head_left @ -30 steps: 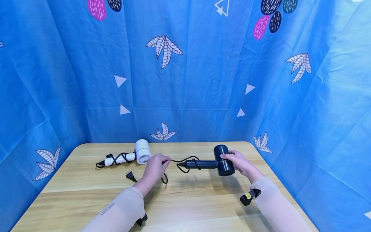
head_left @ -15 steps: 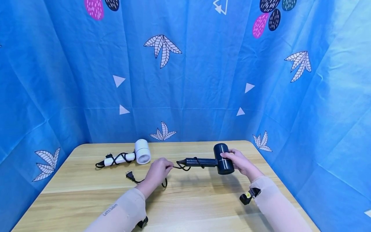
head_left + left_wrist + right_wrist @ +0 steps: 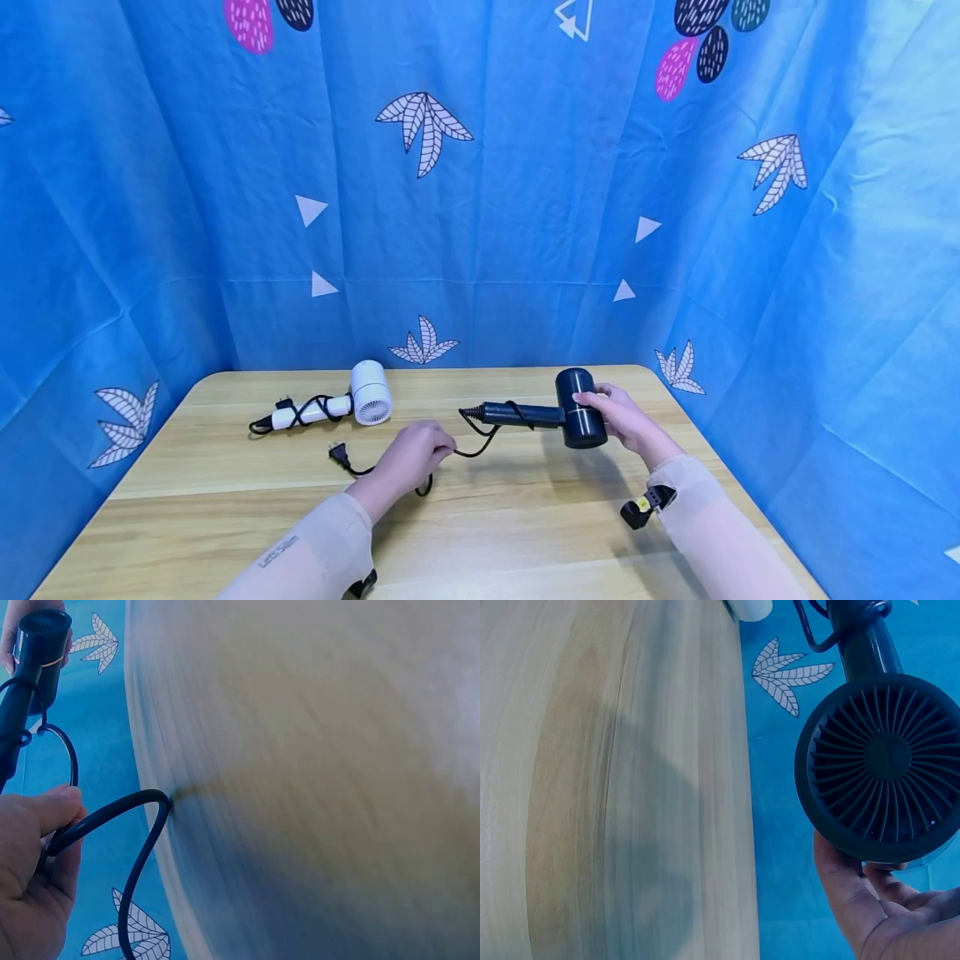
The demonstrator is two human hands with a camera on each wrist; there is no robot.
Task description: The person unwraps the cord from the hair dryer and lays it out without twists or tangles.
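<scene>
A black hair dryer [image 3: 581, 421] is held above the table, its handle pointing left. My right hand [image 3: 624, 418] grips the dryer's barrel from the right side; the right wrist view shows the finned grille [image 3: 887, 757] with fingers beneath it. Around the handle [image 3: 521, 414] loops part of the black cord [image 3: 480, 452]. My left hand [image 3: 417, 452] pinches that cord between thumb and fingers, left of the handle's end. In the left wrist view the cord [image 3: 120, 810] bends out past the thumb. Its two-pin plug [image 3: 339, 454] lies at the left on the table.
A white hair dryer [image 3: 371, 393], its own black cord wound round the handle, lies at the table's back left. The wooden table [image 3: 480, 533] is enclosed by a blue patterned curtain [image 3: 480, 208] at the back and sides.
My left hand has swung from behind the handle's end to lower and nearer me, drawing the cord round the handle. My right hand keeps its grip, with the hair dryer raised slightly.
</scene>
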